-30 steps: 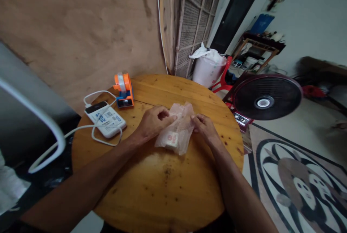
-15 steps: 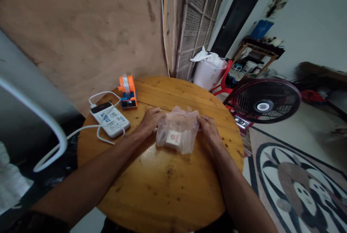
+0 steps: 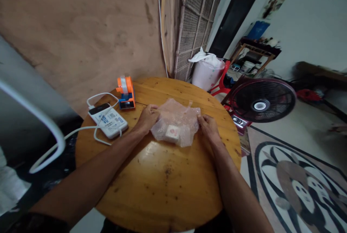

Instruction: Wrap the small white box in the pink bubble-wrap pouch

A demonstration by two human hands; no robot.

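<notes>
A sheet of pinkish clear bubble wrap (image 3: 177, 111) lies spread on the round wooden table. On its near part sits a small pale box (image 3: 172, 133) with a red mark on top; some of the wrap seems to lie around its sides. My left hand (image 3: 148, 118) pinches the wrap's left edge between thumb and fingers. At the opposite edge, my right hand (image 3: 208, 127) grips the wrap with its fingers closed. Neither hand touches the box.
An orange and blue tape dispenser (image 3: 126, 93) stands at the table's back left. Closer in lies a white power bank (image 3: 108, 121) with a looping white cable (image 3: 54, 131). Beyond the right rim of the wooden table (image 3: 168, 182) stands a dark red fan (image 3: 260, 102).
The bubble wrap has been spread flatter and wider, its far edge reaching further back. My left hand has shifted slightly left, and the box sits a little further from me.
</notes>
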